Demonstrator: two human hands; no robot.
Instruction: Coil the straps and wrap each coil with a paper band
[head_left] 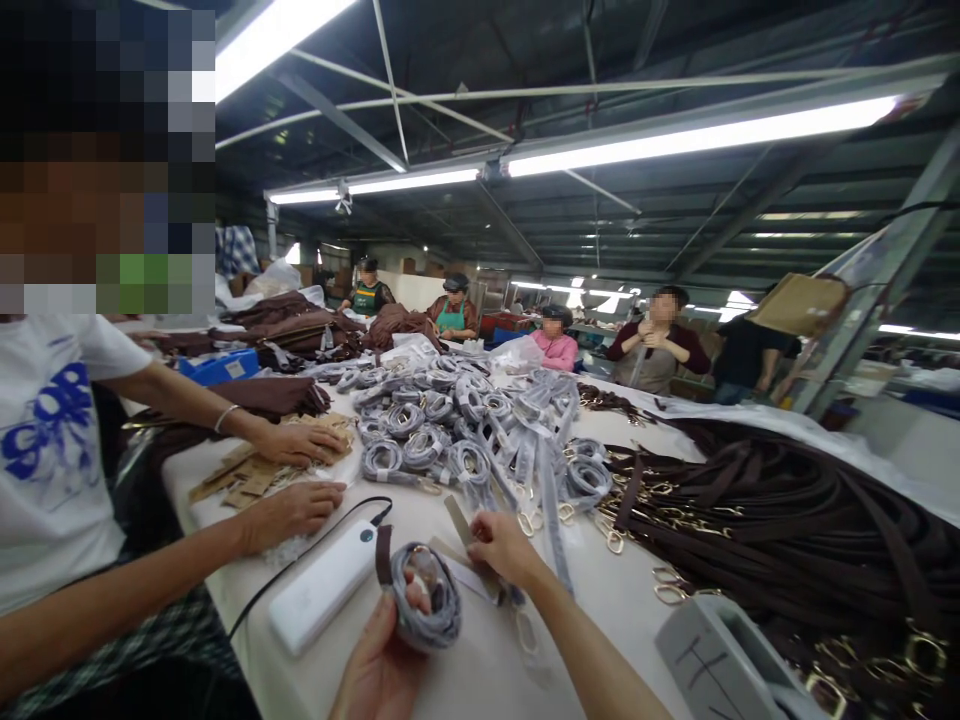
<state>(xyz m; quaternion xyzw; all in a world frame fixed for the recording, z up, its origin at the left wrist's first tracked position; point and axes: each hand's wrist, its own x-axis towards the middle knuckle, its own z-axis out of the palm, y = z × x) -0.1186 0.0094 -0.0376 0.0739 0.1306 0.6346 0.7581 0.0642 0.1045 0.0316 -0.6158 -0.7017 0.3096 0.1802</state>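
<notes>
In my left hand [386, 660], near the bottom centre, is a coiled strap [427, 600] in greyish clear wrapping. The thumb presses its outside and fingertips show through the ring. A short dark brown end [384, 555] stands up at the coil's left side. Just right of it, my right hand [504, 548] has its fingers pinched on a beige paper strip [457, 520]. More pale strips [469, 575] lie on the table under that hand. Beyond both hands spreads a large heap of wrapped coiled straps [465, 410], some with gold-coloured clasps.
A white device [322, 585] with a black cord lies left of my hands. A co-worker's hands [300, 440] rest by brown paper pieces [240, 480]. Dark brown straps with gold clasps [750, 490] fill the right, beside a grey holder [727, 660]. Several people sit farther back.
</notes>
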